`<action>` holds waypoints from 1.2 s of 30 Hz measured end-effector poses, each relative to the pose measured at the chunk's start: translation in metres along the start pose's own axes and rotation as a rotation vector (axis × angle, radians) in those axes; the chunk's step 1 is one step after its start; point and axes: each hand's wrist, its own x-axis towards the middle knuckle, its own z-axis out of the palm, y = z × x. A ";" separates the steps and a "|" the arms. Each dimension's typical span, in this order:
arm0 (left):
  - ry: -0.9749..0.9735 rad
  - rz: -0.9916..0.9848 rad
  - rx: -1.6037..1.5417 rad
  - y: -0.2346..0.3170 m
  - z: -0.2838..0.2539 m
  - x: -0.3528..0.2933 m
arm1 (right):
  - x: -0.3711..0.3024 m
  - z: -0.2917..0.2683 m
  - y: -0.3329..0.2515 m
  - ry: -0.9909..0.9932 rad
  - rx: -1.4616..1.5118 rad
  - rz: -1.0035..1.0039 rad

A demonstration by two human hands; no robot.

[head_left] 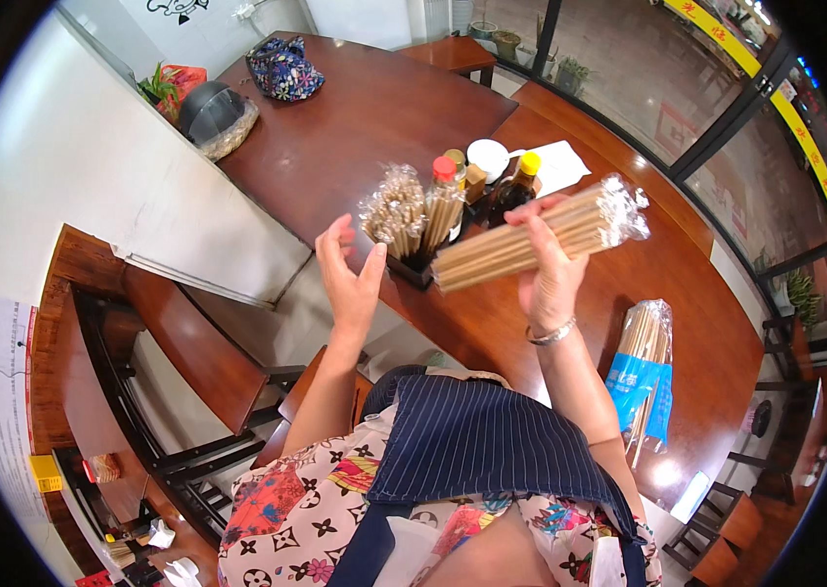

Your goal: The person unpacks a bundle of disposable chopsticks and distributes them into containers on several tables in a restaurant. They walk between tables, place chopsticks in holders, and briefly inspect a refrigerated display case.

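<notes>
The left hand (349, 284) is spread wide near a dark box (411, 273) with wrapped sticks (397, 215) in it. The right hand (552, 274) pinches a bundle of sticks (492, 257) above the table (592, 338). Farther right, a blue-and-clear bag (633, 384) holds more sticks (645, 335).

Bright indoor light; white glare on tabletop (668, 269); edges bent, black-rimmed.

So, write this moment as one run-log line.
left hand: open, empty | right hand: holding chopsticks | table: chopstick holder, another chopstick pack
</notes>
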 end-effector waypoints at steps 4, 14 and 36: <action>-0.352 -0.104 -0.445 -0.083 0.016 0.014 | 0.012 0.036 0.046 -0.029 -0.062 0.044; -0.516 -0.065 -0.086 -0.068 0.028 0.011 | 0.015 0.063 0.103 -0.008 -0.389 -0.024; -0.522 -0.160 -0.389 -0.066 0.034 0.012 | -0.016 0.021 0.113 -0.252 -0.986 -0.419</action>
